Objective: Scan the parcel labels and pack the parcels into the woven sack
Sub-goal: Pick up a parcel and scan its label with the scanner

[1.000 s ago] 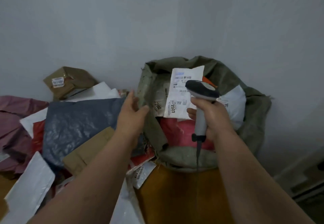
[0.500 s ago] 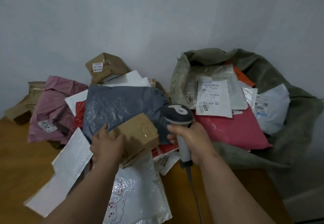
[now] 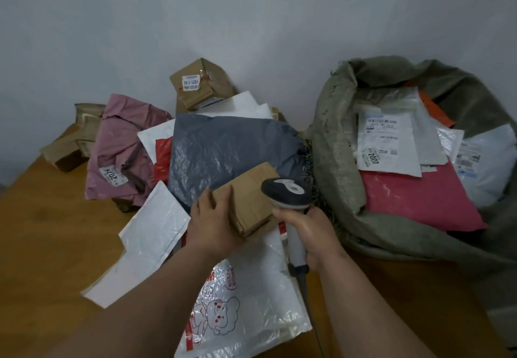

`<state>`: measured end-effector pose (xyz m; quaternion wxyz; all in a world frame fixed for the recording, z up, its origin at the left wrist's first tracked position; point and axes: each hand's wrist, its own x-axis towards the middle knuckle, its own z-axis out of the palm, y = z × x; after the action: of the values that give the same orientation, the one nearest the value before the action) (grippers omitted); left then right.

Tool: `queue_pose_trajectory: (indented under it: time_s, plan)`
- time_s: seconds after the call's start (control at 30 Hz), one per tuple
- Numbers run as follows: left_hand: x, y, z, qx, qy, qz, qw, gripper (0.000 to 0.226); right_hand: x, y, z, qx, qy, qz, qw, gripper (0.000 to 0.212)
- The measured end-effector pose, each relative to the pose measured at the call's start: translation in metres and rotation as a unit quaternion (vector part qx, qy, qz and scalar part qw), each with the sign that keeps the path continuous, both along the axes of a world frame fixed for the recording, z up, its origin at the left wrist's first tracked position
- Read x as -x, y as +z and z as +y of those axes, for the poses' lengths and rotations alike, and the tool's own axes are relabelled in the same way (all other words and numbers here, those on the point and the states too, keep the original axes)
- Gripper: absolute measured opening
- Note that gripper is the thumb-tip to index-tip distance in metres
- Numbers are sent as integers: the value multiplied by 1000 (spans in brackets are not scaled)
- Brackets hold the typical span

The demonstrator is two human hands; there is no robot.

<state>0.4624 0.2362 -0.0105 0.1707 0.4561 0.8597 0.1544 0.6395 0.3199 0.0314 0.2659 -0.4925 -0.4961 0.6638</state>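
Two hands are working just above the near edge of the parcel pile: the left hand [image 3: 215, 223] is curling its fingers over the near end of a small cardboard box [image 3: 249, 198], its grip clamped on that box, while the right hand [image 3: 310, 234] is wrapping its grip tight round the handle of a barcode scanner [image 3: 288, 194], whose head is sitting just beside the box. No label is showing on the faces of the box turned this way, so it probably needs turning before the scan. It looks light and stiff, with firm edges; holding it across two opposite sides should be keeping it steady, though a hard squeeze could dent the thin card. Under the hands a white printed mailer [image 3: 246, 296] is lying on the wooden desk [image 3: 42, 231], soft and likely slippery. Further back a grey poly bag [image 3: 223, 147], a pink bag [image 3: 123, 145] and a labelled carton [image 3: 200, 84] are waiting. Off to the right, the woven sack [image 3: 333, 145] is gaping open, already holding several parcels.
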Motion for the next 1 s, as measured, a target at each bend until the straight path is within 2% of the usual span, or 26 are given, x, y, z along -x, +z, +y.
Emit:
queue_pose_trajectory:
  time_s: [0.13, 0.2, 0.23, 0.3, 0.37, 0.4, 0.43, 0.5, 0.67, 0.77, 0.9, 1.0]
  plan:
    - [6, 14, -4, -49, 23, -53, 997, 112, -6, 2, -3, -7, -10, 28, 1000, 68]
    - [9, 26, -7, -78, 90, -188, 975, 109, -11, 4, -3, -13, -38, 42, 998, 69]
    - [9, 33, -9, -109, 131, -297, 939, 104, -13, 5, -3, -13, -56, 49, 997, 68]
    - [8, 46, -14, -160, 196, -498, 830, 78, -16, 9, -5, -4, -82, 56, 995, 67]
    - [5, 58, -20, -160, 244, -620, 728, 57, -17, 14, -11, 1, -92, 57, 994, 65]
    - [4, 62, -23, -157, 256, -655, 693, 55, -16, 17, -15, 0, -93, 60, 994, 65]
    - [3, 65, -26, -156, 257, -679, 669, 55, -16, 21, -20, -4, -92, 65, 994, 66]
    - [-3, 68, -32, -148, 240, -712, 644, 55, -14, 28, -30, -14, -88, 71, 993, 68]
    - [-20, 65, -49, -118, 196, -758, 611, 72, -25, 41, -51, -40, -85, 98, 991, 54]
    - [-29, 64, -58, -118, 166, -778, 595, 76, -38, 45, -58, -28, -75, 125, 989, 56]
    - [-37, 64, -65, -149, 152, -788, 578, 75, -45, 51, -65, -29, -67, 131, 989, 54]
    - [-43, 67, -67, -205, 177, -794, 544, 71, -49, 58, -65, -15, -60, 132, 989, 49]
